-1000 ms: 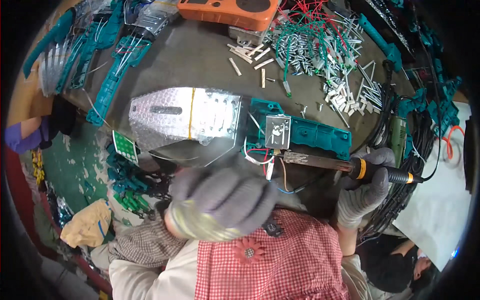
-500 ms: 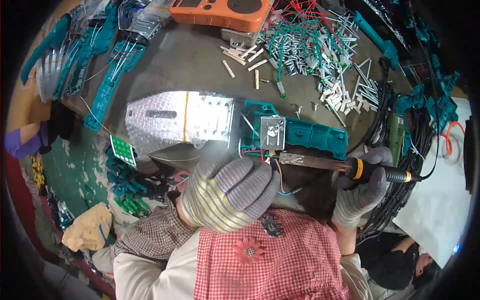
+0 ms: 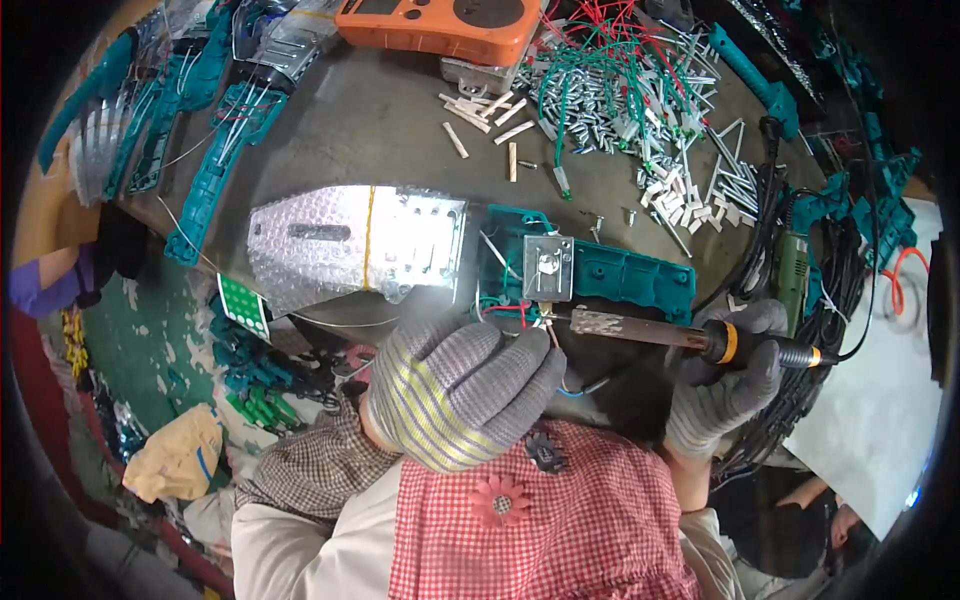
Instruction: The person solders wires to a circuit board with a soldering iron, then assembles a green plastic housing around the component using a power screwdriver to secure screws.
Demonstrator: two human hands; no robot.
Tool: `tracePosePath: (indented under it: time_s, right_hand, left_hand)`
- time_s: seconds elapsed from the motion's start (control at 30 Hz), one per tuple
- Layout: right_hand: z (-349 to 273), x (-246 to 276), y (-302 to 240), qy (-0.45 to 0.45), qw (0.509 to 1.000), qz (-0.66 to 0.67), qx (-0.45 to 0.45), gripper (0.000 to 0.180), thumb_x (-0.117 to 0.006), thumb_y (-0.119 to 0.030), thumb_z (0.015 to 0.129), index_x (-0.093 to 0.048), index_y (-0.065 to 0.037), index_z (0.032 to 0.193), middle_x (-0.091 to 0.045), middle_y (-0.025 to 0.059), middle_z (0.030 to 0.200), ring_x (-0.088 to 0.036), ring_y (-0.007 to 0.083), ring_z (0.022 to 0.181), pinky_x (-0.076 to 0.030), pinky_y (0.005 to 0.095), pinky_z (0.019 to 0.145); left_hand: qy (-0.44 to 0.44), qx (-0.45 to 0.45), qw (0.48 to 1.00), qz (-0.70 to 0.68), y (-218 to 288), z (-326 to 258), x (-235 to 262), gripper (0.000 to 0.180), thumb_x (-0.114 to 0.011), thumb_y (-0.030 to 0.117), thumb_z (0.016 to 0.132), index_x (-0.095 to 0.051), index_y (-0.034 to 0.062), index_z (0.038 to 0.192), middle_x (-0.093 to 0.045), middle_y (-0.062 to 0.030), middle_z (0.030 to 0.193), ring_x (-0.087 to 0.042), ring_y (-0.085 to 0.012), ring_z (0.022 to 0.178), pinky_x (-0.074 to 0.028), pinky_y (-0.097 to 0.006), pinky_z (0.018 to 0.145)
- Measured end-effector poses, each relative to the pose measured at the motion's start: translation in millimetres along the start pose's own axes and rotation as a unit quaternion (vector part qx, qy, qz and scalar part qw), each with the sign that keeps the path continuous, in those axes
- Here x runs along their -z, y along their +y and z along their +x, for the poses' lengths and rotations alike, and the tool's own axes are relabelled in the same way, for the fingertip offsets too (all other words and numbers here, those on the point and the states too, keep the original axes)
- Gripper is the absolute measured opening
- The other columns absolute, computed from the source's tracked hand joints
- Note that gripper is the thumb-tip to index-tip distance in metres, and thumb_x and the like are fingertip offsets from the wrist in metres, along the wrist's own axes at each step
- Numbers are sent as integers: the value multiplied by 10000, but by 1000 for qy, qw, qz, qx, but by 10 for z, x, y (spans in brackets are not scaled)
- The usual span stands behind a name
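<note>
My left hand (image 3: 465, 395), in a grey knitted glove with yellow stripes, is closed, its fingertips pinched around a thin wire (image 3: 562, 368) in front of a small silver metal box (image 3: 547, 268). That box sits in a teal plastic handle shell (image 3: 635, 283), with red and other thin wires at its near edge. A soldering iron (image 3: 640, 329) lies in my right hand (image 3: 720, 402), also gloved, which grips its black handle. The iron's tip points left, close to the wires and left fingertips; contact cannot be made out. Bubble wrap with a yellow band covers a flat part (image 3: 310, 240) joined to the shell.
An orange meter (image 3: 440, 32) stands at the back. Screws (image 3: 590, 105), pale short sticks (image 3: 468, 115) and red and green wires are heaped behind the shell. More teal shells (image 3: 215, 180) lie left, black cables (image 3: 765, 400) right. Another person's purple sleeve (image 3: 50, 285) shows far left.
The soldering iron and my right hand have shifted slightly to the right, drawing the tip back a little from the wires. My left hand has barely moved.
</note>
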State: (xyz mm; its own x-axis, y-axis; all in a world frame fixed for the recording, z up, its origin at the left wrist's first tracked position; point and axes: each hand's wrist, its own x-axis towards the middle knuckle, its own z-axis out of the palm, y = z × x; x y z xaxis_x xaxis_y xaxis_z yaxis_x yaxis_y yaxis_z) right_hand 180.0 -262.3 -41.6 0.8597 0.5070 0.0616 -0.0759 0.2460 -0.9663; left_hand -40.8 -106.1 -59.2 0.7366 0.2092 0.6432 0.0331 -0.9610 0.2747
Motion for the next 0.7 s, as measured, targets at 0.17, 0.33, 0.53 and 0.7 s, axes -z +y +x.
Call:
tracePosePath:
  time_s: [0.17, 0.33, 0.53, 0.7]
  right_hand:
    - [31, 44, 24, 32, 999, 4, 2, 451, -736, -463, 1021, -561, -64, 1135, -696, 132, 871, -673, 167, 616, -533, 241, 533]
    - [42, 116, 38, 44, 998, 41, 1, 453, -722, -459, 1027, -564, -54, 1153, -683, 111, 935, -727, 194, 781, -592, 272, 653]
    - [1, 113, 44, 62, 997, -18, 36, 455, -726, -452, 1029, -564, -47, 1161, -643, 80, 970, -726, 203, 830, -606, 303, 717]
    - [22, 145, 17, 50, 998, 38, -9, 439, -721, -435, 1040, -564, -42, 1152, -616, 63, 1001, -713, 201, 847, -600, 307, 769]
  left_hand:
    - [-44, -5, 999, 3, -18, 62, 58, 386, -828, 221, 682, -844, 207, 1067, -762, 27, 1157, -671, -176, 947, -544, -405, 815]
    - [-65, 1, 998, 10, 0, 91, 109, 389, -813, 232, 691, -844, 209, 1078, -764, 27, 1168, -671, -174, 948, -542, -405, 817]
    - [-67, 2, 998, 6, 7, 109, 121, 395, -809, 231, 698, -843, 212, 1091, -763, 34, 1171, -665, -167, 962, -540, -398, 816]
    - [-11, -36, 999, 0, -62, 136, 49, 394, -760, 203, 691, -812, 75, 1059, -740, -34, 1089, -642, -183, 870, -500, -317, 643]
